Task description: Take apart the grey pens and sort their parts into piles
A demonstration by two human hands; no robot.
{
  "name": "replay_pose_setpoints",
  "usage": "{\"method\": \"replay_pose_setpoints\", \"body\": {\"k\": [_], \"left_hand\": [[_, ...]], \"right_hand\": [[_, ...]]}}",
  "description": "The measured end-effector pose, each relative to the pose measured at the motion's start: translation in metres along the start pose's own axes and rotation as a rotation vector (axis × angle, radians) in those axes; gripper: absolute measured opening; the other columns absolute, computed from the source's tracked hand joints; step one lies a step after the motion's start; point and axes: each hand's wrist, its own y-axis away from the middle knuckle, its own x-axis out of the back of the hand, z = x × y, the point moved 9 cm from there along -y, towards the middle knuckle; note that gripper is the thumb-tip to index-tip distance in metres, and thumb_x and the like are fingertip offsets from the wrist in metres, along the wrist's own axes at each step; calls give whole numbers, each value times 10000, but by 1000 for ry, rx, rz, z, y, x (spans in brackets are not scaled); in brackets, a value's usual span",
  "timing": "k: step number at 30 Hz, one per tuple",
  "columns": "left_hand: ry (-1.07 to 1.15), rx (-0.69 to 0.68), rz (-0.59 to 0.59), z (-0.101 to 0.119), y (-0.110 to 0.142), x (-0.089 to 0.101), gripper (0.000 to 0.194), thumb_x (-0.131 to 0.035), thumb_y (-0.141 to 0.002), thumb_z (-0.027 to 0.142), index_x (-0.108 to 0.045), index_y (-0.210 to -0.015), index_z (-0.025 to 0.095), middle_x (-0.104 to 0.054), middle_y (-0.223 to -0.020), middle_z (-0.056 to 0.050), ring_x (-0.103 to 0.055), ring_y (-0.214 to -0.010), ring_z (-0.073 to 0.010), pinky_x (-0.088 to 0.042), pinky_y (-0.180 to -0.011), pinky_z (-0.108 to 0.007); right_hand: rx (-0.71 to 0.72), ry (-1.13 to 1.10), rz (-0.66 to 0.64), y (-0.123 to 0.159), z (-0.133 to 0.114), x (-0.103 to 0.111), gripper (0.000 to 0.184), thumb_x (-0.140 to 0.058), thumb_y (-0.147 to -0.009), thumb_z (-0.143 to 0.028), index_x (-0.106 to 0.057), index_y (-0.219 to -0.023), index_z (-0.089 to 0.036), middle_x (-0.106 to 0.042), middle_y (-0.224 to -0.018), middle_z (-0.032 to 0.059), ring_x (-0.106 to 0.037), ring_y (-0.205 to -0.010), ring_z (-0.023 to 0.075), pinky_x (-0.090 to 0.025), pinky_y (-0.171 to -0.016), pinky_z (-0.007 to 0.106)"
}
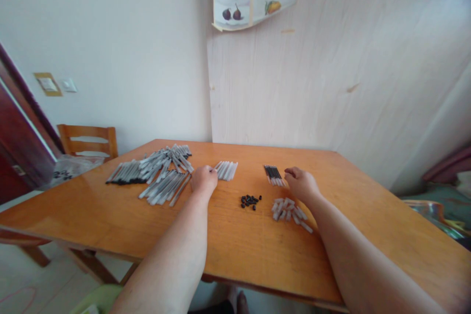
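Note:
My left hand (pixel 205 179) is closed at the left side of a row of clear plastic pen barrels (pixel 227 170). Whatever its fingertips pinch is too small to make out. On the right, my right hand (pixel 302 184) has its fingers bent together beside a row of thin pen refills (pixel 273 175), dark at the far part and pale at the near ends. Anything between those fingers is hidden. Small black plugs (pixel 249 200) lie loose between my forearms. Short translucent caps (pixel 287 209) form a pile just left of my right forearm.
Left on the wooden table (pixel 235 240), many clear pens with black ends (pixel 165 171) lie in heaps. A plastic bag with black pieces (pixel 69 169) sits beyond the left edge, near a wooden chair (pixel 88 140). A wall (pixel 272 93) stands behind the table.

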Motion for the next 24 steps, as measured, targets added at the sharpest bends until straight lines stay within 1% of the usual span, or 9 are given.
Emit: {"method": "replay_pose_setpoints", "body": {"k": [2,4,9,14,18,24], "left_hand": [[10,-3,3,1,1,2,355,-490,-867,428,-729,-1037,227,-719,-1082,-133,-648,-999,-258,-459,-757,-311],[16,2,11,2,3,5,353,-491,-865,436,-728,-1035,236,-717,-1083,-132,-641,-1010,-273,-460,-776,-338],[3,96,61,-3,7,16,334,-485,-867,450,-728,-1021,282,-709,-1094,-122,-604,-1077,-329,-418,-894,-474],[1,178,74,-14,7,18,337,-490,-855,466,-707,-1042,288,-687,-1126,-136,-573,-1116,-375,-375,-923,-564],[20,212,53,-18,7,17,312,-500,-851,438,-691,-1040,278,-663,-1159,-148,-557,-1133,-387,-378,-914,-586],[25,173,87,-9,18,34,315,-513,-845,287,-621,-1137,236,-567,-1288,-178,-498,-1205,-372,-401,-927,-553]], "right_hand": [[6,-3,2,0,-1,1,316,-487,-870,-297,-730,-1053,-212,-737,-1031,88,-652,-1024,213,-456,-850,273],[11,-11,3,0,-3,2,314,-487,-871,-294,-731,-1052,-212,-738,-1033,85,-653,-1024,214,-456,-854,275],[20,-29,8,0,-3,2,302,-494,-875,-282,-734,-1047,-215,-737,-1047,75,-648,-1037,207,-452,-863,266],[26,-19,7,-1,-3,2,307,-490,-877,-289,-734,-1047,-215,-730,-1074,77,-645,-1045,206,-454,-868,267],[29,-22,6,-1,-3,1,315,-484,-876,-284,-732,-1054,-205,-729,-1073,83,-647,-1040,208,-456,-869,275],[35,-16,5,0,-4,2,313,-483,-877,-283,-731,-1054,-209,-731,-1069,83,-646,-1051,207,-455,-869,268]]}}
